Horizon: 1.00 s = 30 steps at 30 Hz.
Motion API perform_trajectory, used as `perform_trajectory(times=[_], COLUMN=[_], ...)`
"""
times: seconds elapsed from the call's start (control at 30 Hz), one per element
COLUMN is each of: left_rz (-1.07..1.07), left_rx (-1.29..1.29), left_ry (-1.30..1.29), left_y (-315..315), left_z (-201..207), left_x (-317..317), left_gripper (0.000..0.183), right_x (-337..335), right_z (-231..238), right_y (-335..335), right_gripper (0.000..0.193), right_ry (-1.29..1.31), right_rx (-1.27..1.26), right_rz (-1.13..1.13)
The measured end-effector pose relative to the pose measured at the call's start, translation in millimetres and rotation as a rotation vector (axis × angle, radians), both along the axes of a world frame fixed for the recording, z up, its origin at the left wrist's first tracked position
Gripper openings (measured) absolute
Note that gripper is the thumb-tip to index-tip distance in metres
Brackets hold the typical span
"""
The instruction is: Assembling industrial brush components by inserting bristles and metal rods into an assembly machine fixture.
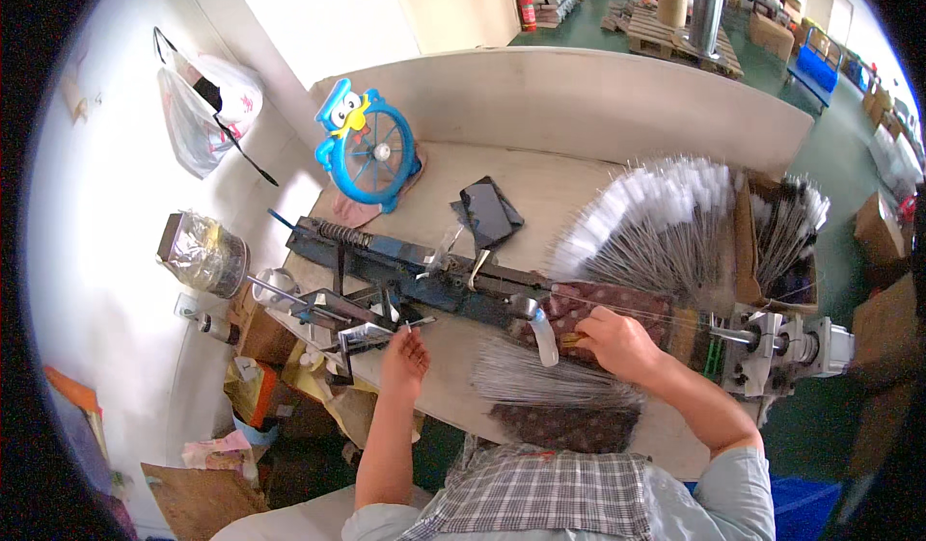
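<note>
Wires (540, 375), thin, straight and silvery, lie in a loose sheaf on the pale counter (463, 167), just nearer the body than the right hand (622, 346). That hand's grip is pinched closed on a small yellowish piece (571, 339) over spotted brown cloth (617, 308). Curled fingers hide whether the left hand (405, 360) has anything in its grip. A long, dark metal rail (463, 300) stands between the hands and a flat black phone (485, 213); fluffy white-tipped brushes (666, 213) fan out beside a cardboard box (745, 252).
</note>
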<state>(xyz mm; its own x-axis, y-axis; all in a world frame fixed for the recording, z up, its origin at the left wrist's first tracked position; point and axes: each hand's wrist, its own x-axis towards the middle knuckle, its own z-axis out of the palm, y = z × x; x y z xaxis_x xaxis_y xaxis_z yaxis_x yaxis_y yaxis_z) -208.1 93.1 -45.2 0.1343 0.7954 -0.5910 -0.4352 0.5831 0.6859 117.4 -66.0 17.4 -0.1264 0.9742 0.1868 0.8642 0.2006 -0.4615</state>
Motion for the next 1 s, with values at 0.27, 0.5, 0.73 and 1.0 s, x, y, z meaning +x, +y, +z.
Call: perform_trajectory(times=[0.27,0.5,0.73,1.0], left_rz=[0.128,-0.368,-0.54,-0.718], left_rx=[0.07,0.315,0.495,0.669], left_ry=[0.005,0.011,-0.108,0.037], left_y=[-3.0,-107.8,-113.5,-119.7], left_z=[-9.5,59.8,44.1,47.3], left_x=[17.5,159.8,219.5,229.4], left_gripper=[0.014,0.011,0.014,0.014], right_x=[2.6,34.4,52.4,60.3], right_z=[37.3,49.7,46.3,46.9], right_y=[-20.1,-17.9,-39.7,-47.0], right_gripper=[0.022,0.018,0.018,0.019], right_ry=[0.098,0.15,0.443,0.661], right_rx=[-0.008,0.281,0.12,-0.011], right_rz=[-0.088,-0.309,-0.314,-0.337])
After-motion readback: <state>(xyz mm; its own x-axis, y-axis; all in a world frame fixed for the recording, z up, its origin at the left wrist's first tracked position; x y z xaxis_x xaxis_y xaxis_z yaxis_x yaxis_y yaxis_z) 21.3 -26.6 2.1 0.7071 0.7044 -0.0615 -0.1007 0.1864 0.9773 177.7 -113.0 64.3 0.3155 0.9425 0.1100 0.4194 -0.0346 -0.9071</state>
